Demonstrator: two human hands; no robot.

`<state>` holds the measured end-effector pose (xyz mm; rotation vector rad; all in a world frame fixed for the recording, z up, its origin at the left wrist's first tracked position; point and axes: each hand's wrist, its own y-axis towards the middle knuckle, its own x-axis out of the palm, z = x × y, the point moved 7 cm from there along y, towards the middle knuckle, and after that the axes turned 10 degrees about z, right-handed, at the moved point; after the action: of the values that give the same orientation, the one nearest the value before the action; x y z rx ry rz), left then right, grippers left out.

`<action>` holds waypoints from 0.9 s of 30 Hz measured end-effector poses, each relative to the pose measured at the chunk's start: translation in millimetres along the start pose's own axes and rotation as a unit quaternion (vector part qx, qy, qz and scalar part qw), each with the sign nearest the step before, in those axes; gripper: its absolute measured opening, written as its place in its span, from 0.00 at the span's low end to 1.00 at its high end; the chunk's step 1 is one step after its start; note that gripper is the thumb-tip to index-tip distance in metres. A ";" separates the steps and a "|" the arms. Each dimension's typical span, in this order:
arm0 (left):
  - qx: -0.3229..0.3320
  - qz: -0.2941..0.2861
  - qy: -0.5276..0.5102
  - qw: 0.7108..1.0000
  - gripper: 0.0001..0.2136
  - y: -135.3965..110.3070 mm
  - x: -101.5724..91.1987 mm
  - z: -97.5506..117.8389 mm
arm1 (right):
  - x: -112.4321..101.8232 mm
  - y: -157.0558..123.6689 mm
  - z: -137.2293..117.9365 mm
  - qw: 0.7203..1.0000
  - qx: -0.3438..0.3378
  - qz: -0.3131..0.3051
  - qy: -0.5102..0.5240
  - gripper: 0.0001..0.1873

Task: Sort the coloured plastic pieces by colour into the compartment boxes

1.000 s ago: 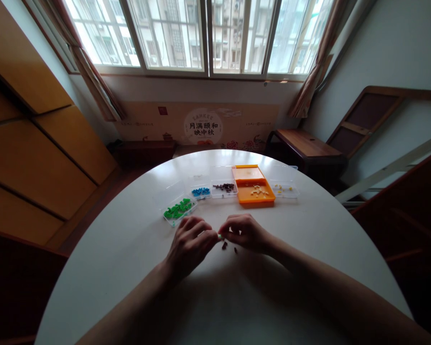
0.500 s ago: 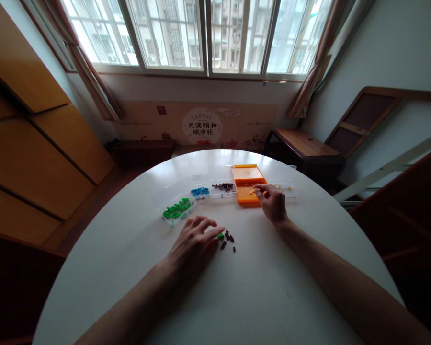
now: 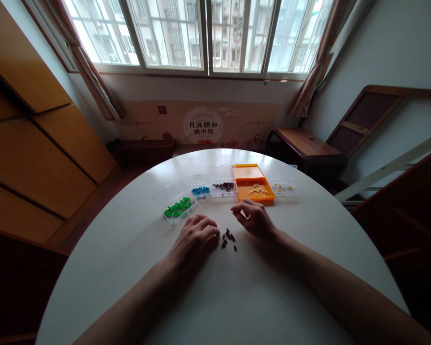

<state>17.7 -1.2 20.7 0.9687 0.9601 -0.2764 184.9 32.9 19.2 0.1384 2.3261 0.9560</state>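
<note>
My left hand [image 3: 196, 239] rests on the white round table [image 3: 237, 297] with its fingers curled, the tips closed over a small green piece [image 3: 218, 235]. Several tiny dark brown pieces [image 3: 229, 239] lie loose just right of it. My right hand [image 3: 254, 219] hovers low beyond those pieces, in front of the orange tray [image 3: 253, 195], with its fingers curled into a pinch. What the pinch holds is too small to see.
A row of small boxes stands across the table's far side: a clear box of green pieces [image 3: 179, 209], one of blue pieces [image 3: 200, 191], one of dark pieces [image 3: 224, 187], the orange tray with pale yellow pieces, and a clear box [image 3: 284, 189] with a few yellow pieces.
My right hand went out to the orange tray and has come back toward the loose pieces, now pinched. My left hand's fingers spread, then curled in over the green piece.
</note>
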 end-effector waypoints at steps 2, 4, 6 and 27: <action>-0.006 0.005 -0.010 1.000 0.04 0.4 -0.5 -0.5 | 7.1 -4.1 -6.2 0.999 -0.029 -0.037 0.011 0.07; -0.007 0.017 -0.015 1.000 0.03 2.0 -3.7 -0.6 | 12.0 -7.4 -10.6 0.996 -0.049 -0.068 0.022 0.07; -0.010 0.047 -0.007 0.999 0.02 4.5 -11.2 -2.7 | 14.9 -9.8 -15.0 0.994 -0.061 -0.090 0.031 0.06; -0.130 0.314 0.115 0.933 0.04 -4.2 -73.8 -46.9 | 43.0 -22.7 -48.9 0.979 -0.031 -0.188 -0.072 0.04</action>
<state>-53.8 19.1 66.9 1.0223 0.8199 0.5019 125.0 0.2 9.4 -0.2429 2.0857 0.7955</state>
